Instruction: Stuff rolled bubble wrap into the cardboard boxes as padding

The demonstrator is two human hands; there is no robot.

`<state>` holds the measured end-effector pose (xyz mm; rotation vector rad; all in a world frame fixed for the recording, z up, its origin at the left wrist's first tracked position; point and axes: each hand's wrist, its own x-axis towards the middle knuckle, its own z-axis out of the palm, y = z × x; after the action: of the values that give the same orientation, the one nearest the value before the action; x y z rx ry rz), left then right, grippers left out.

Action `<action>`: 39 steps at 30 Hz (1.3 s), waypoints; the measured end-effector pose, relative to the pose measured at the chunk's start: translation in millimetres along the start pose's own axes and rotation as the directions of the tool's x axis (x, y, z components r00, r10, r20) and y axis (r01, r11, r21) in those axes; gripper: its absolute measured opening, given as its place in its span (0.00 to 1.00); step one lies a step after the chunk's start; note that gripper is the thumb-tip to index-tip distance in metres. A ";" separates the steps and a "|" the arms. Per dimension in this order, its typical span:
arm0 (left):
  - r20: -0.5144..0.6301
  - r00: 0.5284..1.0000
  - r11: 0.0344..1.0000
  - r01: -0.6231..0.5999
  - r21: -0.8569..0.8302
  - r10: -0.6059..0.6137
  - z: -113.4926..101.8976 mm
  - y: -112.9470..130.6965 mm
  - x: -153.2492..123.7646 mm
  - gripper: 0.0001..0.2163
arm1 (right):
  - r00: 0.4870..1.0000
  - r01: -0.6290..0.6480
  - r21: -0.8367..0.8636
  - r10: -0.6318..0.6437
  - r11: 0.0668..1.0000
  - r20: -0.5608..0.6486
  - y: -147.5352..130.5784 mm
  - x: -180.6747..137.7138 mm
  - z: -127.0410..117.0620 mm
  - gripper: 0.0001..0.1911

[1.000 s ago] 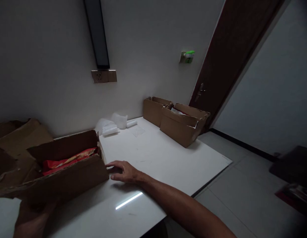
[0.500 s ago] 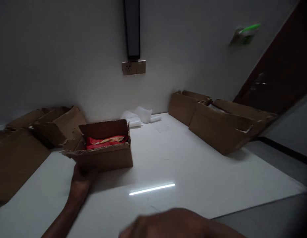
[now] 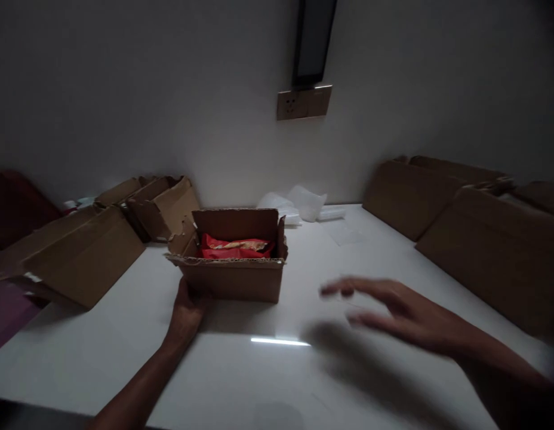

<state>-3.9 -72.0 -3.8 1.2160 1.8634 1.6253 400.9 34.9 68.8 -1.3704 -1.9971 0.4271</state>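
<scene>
Right now, your left hand (image 3: 187, 312) is touching the lower left corner of the open cardboard box (image 3: 236, 282), with its fingers partly hidden behind the cardboard, so I cannot tell how firmly it is closing. The box is sitting upright near the middle of the white table (image 3: 223, 382), though whether its base is fully resting there is unclear. Inside, red packaging (image 3: 236, 253) with a pale printed band is lying below the rim.

Your right hand (image 3: 406, 313) is hovering over the table, thumb and fingers spread wide, holding nothing and standing well apart from the box's right side. It is looking blurred, so the finger detail is staying hard to read.

For good control, you want to be supporting the box low and from both ends, since one corner alone is inviting it to twist or tip. Be keeping your fingers off the ragged flaps, which are probably bending under load. On the right, cardboard boxes (image 3: 492, 257) are standing near your forearm, so mind that elbow; behind, clear plastic wrap (image 3: 308, 203) is lying by the wall (image 3: 232, 107).
</scene>
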 end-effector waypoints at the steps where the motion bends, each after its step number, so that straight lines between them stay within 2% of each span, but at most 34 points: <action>1: -0.006 1.000 1.000 0.011 0.008 -0.011 -0.5 -0.8 -0.2 0.29 | 0.995 0.053 -0.068 -0.047 0.996 0.089 9.3 24.8 3.9 0.33; 2: -0.013 1.000 1.000 0.025 0.018 -0.025 -0.9 -1.4 -0.2 0.29 | 0.983 0.082 -0.116 -0.061 0.990 0.173 19.6 48.8 9.6 0.32; 3: -0.022 0.999 0.999 0.041 0.031 -0.041 -1.2 -1.8 0.1 0.30 | 0.978 0.075 -0.165 -0.040 0.983 0.206 31.1 70.7 16.7 0.30; 6: -0.041 0.993 0.990 0.112 0.085 -0.109 -1.9 -1.6 1.2 0.31 | 0.999 -0.009 -0.365 0.022 0.931 0.031 68.1 116.0 41.3 0.20; 9: -0.031 0.991 0.987 0.131 0.097 -0.129 -2.0 0.2 1.3 0.30 | 0.996 -0.051 -0.431 0.015 0.901 -0.088 93.1 132.3 60.4 0.15; 12: -0.029 0.992 0.989 0.125 0.075 -0.123 -1.4 1.9 0.1 0.30 | 0.990 -0.019 -0.453 -0.045 0.891 -0.131 98.2 133.1 65.9 0.16; 16: -0.013 0.991 0.989 0.136 0.056 -0.136 1.0 0.9 0.3 0.33 | 0.978 0.047 -0.478 -0.137 0.877 -0.154 80.5 113.1 62.2 0.15; 19: -0.009 0.994 0.994 0.106 0.020 -0.106 2.1 -0.3 5.1 0.32 | 0.972 0.129 -0.480 -0.207 0.868 -0.114 50.7 73.2 64.7 0.12; 21: -0.025 0.999 1.000 0.025 -0.002 -0.025 -0.6 1.5 7.8 0.32 | 0.964 0.212 -0.467 -0.262 0.858 -0.044 24.7 35.4 69.3 0.10; 23: -0.127 0.986 0.993 -0.105 0.051 0.111 -6.9 6.2 4.1 0.33 | 0.947 0.306 -0.409 -0.319 0.860 0.038 -2.7 -6.5 73.3 0.09; 25: -0.266 0.917 0.948 -0.251 0.194 0.297 -14.2 13.0 -11.4 0.33 | 0.928 0.373 -0.299 -0.361 0.879 0.097 -27.5 -47.0 74.7 0.10; 26: -0.295 0.866 0.904 -0.328 0.273 0.403 -16.8 17.1 -24.2 0.32 | 0.920 0.391 -0.239 -0.373 0.889 0.117 -38.1 -65.5 74.2 0.10; 27: -0.275 0.816 0.847 -0.417 0.329 0.508 -18.1 21.6 -39.9 0.32 | 0.915 0.401 -0.185 -0.381 0.897 0.135 -47.2 -82.2 72.9 0.10; 28: -0.203 0.769 0.778 -0.519 0.354 0.606 -17.6 26.5 -57.3 0.31 | 0.911 0.403 -0.139 -0.383 0.905 0.153 -54.9 -96.9 70.9 0.10; 30: 0.077 0.675 0.634 -0.721 0.282 0.734 -10.6 37.9 -91.9 0.29 | 0.904 0.397 -0.048 -0.381 0.917 0.196 -67.0 -119.6 65.2 0.11; 32: 0.388 0.555 0.550 -0.824 0.136 0.736 3.5 50.8 -116.9 0.29 | 0.890 0.363 0.053 -0.363 0.930 0.275 -76.1 -132.1 58.0 0.10; 34: 0.628 0.442 0.566 -0.824 0.003 0.640 21.3 62.1 -126.6 0.30 | 0.869 0.278 0.140 -0.311 0.950 0.385 -82.4 -133.8 51.2 0.11; 35: 0.712 0.393 0.596 -0.801 -0.044 0.581 30.3 65.7 -126.4 0.30 | 0.856 0.220 0.171 -0.274 0.961 0.439 -84.0 -130.7 48.6 0.13; 37: 0.806 0.334 0.657 -0.749 -0.088 0.489 46.3 66.6 -120.7 0.29 | 0.830 0.092 0.212 -0.193 0.973 0.524 -83.0 -117.5 46.2 0.17; 39: 0.822 0.324 0.671 -0.736 -0.092 0.468 59.0 59.2 -113.9 0.25 | 0.807 0.005 0.238 -0.145 0.971 0.573 -75.2 -96.1 48.0 0.19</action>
<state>124.4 -129.9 8.3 2.5126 1.0550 0.6925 337.5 -77.8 46.7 -1.0851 -2.3835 1.1219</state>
